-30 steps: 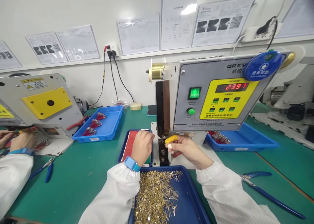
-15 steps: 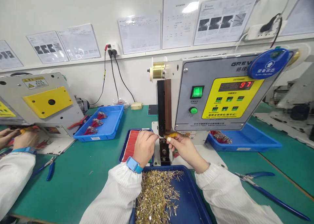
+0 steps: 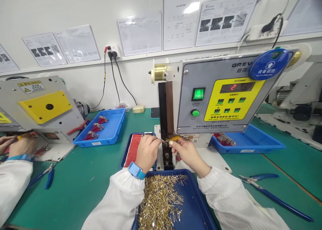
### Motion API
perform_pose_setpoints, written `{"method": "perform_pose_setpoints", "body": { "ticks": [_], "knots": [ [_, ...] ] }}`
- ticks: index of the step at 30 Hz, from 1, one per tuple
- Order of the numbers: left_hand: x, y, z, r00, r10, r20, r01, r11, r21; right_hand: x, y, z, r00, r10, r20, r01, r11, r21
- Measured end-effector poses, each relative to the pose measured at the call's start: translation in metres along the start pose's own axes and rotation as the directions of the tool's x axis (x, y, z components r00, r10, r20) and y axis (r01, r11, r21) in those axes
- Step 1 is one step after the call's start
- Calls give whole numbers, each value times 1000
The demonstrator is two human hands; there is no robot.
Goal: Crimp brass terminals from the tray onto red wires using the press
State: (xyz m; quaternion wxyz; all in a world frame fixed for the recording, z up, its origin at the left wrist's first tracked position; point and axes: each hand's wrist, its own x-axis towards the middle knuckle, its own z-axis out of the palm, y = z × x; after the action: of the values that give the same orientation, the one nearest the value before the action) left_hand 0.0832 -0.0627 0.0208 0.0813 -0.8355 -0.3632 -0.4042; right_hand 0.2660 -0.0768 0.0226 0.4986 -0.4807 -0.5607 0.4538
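Note:
At the narrow black working slot of the crimping machine [image 3: 208, 99], both my hands meet from opposite sides. My left hand [image 3: 147, 151], with a blue wrist strap, is closed in a pinch; a thin, pale end shows at its fingertips, too small to name. From the right, my right hand [image 3: 187, 152] grips a yellow-handled tool [image 3: 176, 138], its tip at the slot. Below them, a dark blue tray [image 3: 195, 203] holds a heap of small gold-coloured metal pins [image 3: 161, 198]. Red wires [image 3: 133, 147] lie in rows in a small tray behind my left hand.
Blue trays with red wire bundles stand left [image 3: 113, 131] and right [image 3: 261, 144]. Blue-handled pliers [image 3: 274, 196] lie at right; another pair [image 3: 49, 176] lies left. A co-worker's hand [image 3: 22, 146] works at the neighbouring machine [image 3: 37, 89].
The machine's red display has gone from 97 to 2. The view has shifted slightly; both my hands keep their places at the slot.

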Motion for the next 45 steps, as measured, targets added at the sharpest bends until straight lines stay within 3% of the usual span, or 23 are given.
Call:
{"method": "perform_pose_setpoints", "body": {
  "ticks": [9, 22, 31, 45],
  "knots": [
    [0, 0, -1, 1000, -5, 14, 5, 1000, 7, 1, 1, -1, 1000, 14, 17, -14, 1000, 4],
    [0, -2, 2, 996, 66, -66, -66, 998, 2, 2, 3, -1, 1000, -12, 6, 12, 1000, 11],
    [1, -1, 0, 994, 54, -96, -54, 999, 4, 4, 8, -3, 999, -28, 47, 26, 999, 48],
    [-1, -4, 4, 997, 25, -79, -26, 1000, -12, -1, 3, 6, 997, -24, -78, 25, 1000, 14]
  ]
}}
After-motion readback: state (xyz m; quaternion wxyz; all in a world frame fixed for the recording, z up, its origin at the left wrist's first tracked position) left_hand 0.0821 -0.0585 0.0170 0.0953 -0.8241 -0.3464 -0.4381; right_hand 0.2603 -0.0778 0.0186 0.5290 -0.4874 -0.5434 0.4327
